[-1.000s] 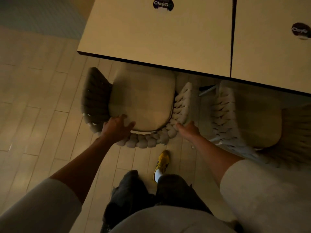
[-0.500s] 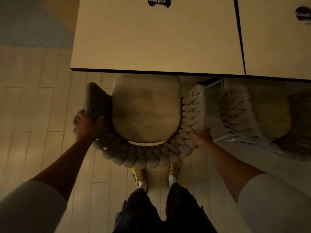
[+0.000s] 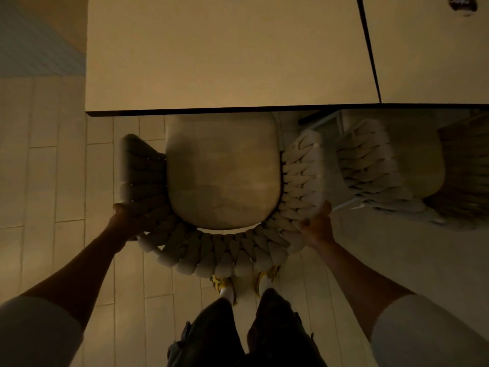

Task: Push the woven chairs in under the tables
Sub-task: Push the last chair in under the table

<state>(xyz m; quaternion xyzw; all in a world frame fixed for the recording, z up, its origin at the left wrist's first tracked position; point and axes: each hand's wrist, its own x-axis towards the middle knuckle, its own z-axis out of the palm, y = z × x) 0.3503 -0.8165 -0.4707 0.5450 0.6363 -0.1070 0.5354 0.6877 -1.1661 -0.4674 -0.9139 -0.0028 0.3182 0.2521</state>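
My left hand [image 3: 124,221] and right hand [image 3: 316,226] each curl round a side of the rounded back of the woven chair [image 3: 225,250], whose seat front sits just under the tabletop [image 3: 225,62] edge, a second chair [image 3: 370,168] just beside it.

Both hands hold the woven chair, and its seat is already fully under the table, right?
Not fully. In the head view the left hand and right hand do hold the woven chair, but most of its seat lies outside the table edge.
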